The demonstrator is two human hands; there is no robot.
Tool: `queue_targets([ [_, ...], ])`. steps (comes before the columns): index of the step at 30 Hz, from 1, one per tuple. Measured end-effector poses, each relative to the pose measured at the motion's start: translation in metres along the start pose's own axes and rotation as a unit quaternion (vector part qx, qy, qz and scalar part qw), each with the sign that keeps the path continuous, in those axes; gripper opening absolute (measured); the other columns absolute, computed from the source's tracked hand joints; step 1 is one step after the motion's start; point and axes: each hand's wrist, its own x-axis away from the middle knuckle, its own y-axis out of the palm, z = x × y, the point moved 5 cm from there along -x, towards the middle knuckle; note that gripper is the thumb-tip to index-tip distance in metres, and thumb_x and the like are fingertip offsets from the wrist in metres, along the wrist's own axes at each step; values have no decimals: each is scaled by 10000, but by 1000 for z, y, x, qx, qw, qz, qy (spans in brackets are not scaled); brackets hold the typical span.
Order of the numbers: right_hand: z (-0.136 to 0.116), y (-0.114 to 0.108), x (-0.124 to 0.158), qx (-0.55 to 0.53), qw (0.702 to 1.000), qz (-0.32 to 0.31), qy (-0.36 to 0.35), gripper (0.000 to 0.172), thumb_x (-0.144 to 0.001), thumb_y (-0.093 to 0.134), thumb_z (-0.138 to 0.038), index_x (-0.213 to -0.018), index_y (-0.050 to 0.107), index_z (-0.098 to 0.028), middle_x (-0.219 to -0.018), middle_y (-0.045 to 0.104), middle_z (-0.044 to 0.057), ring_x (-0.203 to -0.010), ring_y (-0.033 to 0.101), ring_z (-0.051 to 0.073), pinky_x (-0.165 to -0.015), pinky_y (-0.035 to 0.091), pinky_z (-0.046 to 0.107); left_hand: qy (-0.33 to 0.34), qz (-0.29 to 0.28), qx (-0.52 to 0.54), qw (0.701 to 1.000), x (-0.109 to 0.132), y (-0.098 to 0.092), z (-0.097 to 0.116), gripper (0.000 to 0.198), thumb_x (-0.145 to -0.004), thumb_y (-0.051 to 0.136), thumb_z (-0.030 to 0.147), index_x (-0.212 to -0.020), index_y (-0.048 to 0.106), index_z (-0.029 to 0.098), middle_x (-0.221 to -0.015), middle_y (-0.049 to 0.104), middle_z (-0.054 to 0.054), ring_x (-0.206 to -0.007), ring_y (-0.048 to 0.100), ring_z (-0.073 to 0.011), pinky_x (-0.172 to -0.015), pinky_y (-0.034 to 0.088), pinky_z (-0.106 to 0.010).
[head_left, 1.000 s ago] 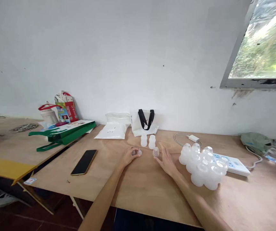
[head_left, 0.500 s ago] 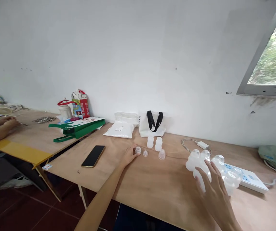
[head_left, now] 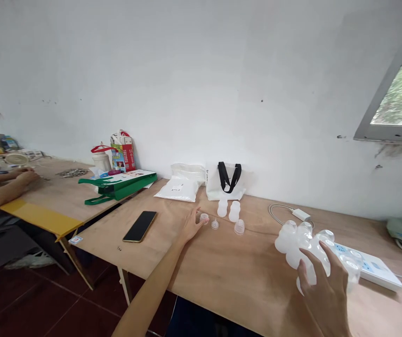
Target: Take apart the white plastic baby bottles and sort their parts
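Note:
My left hand (head_left: 191,224) rests on the table with thumb and fingers apart, beside a small clear screw ring (head_left: 204,218). Its thumb tip is at the ring's edge; I cannot tell whether they touch. Just right of the ring stand a clear teat (head_left: 215,224) and a clear dome cap (head_left: 239,227). Behind these are two frosted small bottles, a left one (head_left: 222,208) and a right one (head_left: 235,211). My right hand (head_left: 325,285) reaches with spread, bent fingers over a cluster of frosted bottles with clear dome caps (head_left: 294,241), partly hiding them.
A phone (head_left: 140,226) lies to the left. White packages (head_left: 179,188) and a white bag with black handles (head_left: 226,182) stand by the wall. A power strip (head_left: 379,269) and cabled adapter (head_left: 301,215) are right. Another person's hands (head_left: 23,180) work at the neighbouring table.
My left index finger has lifted away from the ring. My right hand has shifted slightly right and down over the bottles, its fingers more bent. The view has turned a little left.

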Motion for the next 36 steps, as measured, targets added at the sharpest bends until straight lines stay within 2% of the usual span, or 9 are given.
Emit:
queue_targets([
  [8, 3, -11, -8, -37, 999, 21, -3, 227, -939, 518, -225, -1105, 674, -232, -1430, 521, 99, -1260, 558, 321, -1076, 426, 532, 86, 48, -54, 994, 15, -2, 24, 474, -935, 574, 481, -1335, 511, 235, -1226, 629, -92, -1184, 574, -275, -1055, 419, -450],
  [12, 3, -16, -13, -55, 996, 30, 64, 231, -946, 518, -348, -1033, 694, -225, -1345, 592, 100, -1067, 649, 276, -907, 519, 429, 138, 59, -68, 986, 21, 2, 35, 344, -965, 531, 412, -1255, 540, 227, -1193, 645, -82, -1151, 589, -253, -1042, 425, -431],
  [14, 6, -17, -14, -52, 993, 21, 101, 290, -940, 494, -415, -1031, 696, -229, -1306, 619, 101, -1065, 650, 292, -825, 524, 409, 163, 63, -68, 982, 23, 3, 43, 286, -959, 525, 364, -1210, 556, 229, -1159, 659, -71, -1124, 602, -243, -1041, 423, -424],
  [19, 23, -13, -7, -88, 981, -19, 171, 355, -904, 517, -487, -1120, 672, -251, -1284, 652, 88, -1146, 626, 331, -806, 505, 416, 126, 123, 1, 984, 39, -8, 80, 218, -976, 478, 328, -1138, 584, 227, -1085, 673, -62, -1053, 617, -222, -972, 462, -360],
  [22, 29, 1, 9, -156, 961, -63, 219, 471, -888, 557, -521, -1279, 581, -259, -1241, 683, 83, -1075, 671, 312, -756, 523, 387, 108, 144, 82, 980, 60, -15, 112, 223, -984, 488, 375, -1111, 598, 228, -1080, 678, -67, -1047, 625, -215, -953, 480, -333],
  [26, 15, 23, 32, -189, 939, -148, 246, 595, -831, 634, -582, -1334, 521, -286, -1129, 740, 56, -982, 715, 288, -738, 559, 358, 110, 68, 139, 982, 89, -11, 150, 240, -978, 515, 408, -1108, 617, 234, -1064, 682, -67, -1004, 633, -216, -937, 488, -340],
  [31, -33, 44, 31, -239, 919, -260, 174, 372, -813, 660, -569, -1062, 683, -294, -1121, 737, 46, -1039, 682, 305, -875, 554, 416, 55, -110, 150, 981, 120, 15, 165, 326, -953, 571, 453, -1226, 579, 274, -1158, 664, -52, -1048, 617, -212, -992, 456, -359],
  [34, -66, 59, 24, -353, 857, -329, 181, 367, -847, 630, -532, -1098, 670, -267, -1130, 730, 62, -1008, 690, 279, -849, 561, 366, 41, -209, 167, 963, 135, 35, 164, 499, -910, 636, 470, -1365, 506, 308, -1284, 617, -56, -1096, 604, -220, -986, 461, -358],
  [36, -87, 67, 22, -427, 809, -351, 197, 412, -869, 597, -519, -1174, 635, -245, -1158, 721, 75, -999, 694, 271, -853, 558, 350, 47, -210, 184, 959, 136, 39, 163, 509, -903, 648, 447, -1370, 513, 295, -1292, 612, -64, -1085, 602, -222, -923, 486, -333],
])
